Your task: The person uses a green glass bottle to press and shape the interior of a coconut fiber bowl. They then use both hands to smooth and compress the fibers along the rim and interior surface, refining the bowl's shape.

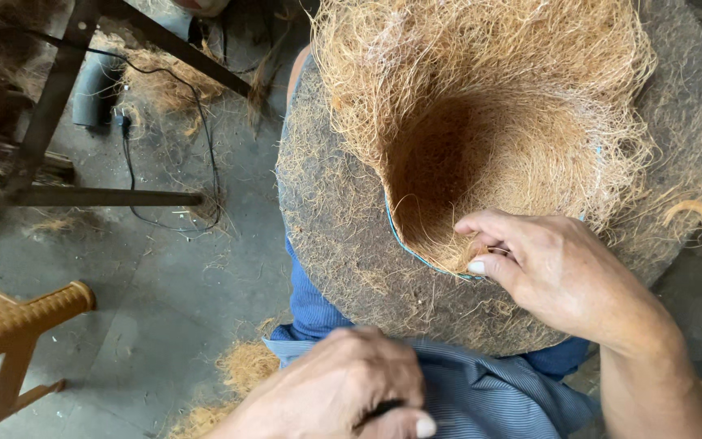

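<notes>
A round, flat coir disc (343, 236) fills the upper right of the frame, its left rim curving free over the concrete floor (164, 284), its right and top edges cut off by the frame. On it sits a fibre nest (481, 106) — a shaggy cone of pale coconut fibre with a dark hollow at its centre and a thin blue cord (404, 244) running along its lower lip. The right hand (554, 276) comes in from the lower right, wrist bent, thumb and fingers pressed together on the nest's near rim just where the cord passes; whatever thin thing it pinches there is too small to make out. The left hand (343, 390) lies low at the bottom centre, curled closed around a slim dark object (379, 410), most of it hidden in the fist, resting against blue striped cloth (489, 398) over the lap. Left of the disc the floor lies open, with loose fibre tufts (241, 366), a black cable (132, 162), dark metal frame bars (83, 197) at the upper left, and a brown plastic stool (18, 325) cut off at the left edge.
</notes>
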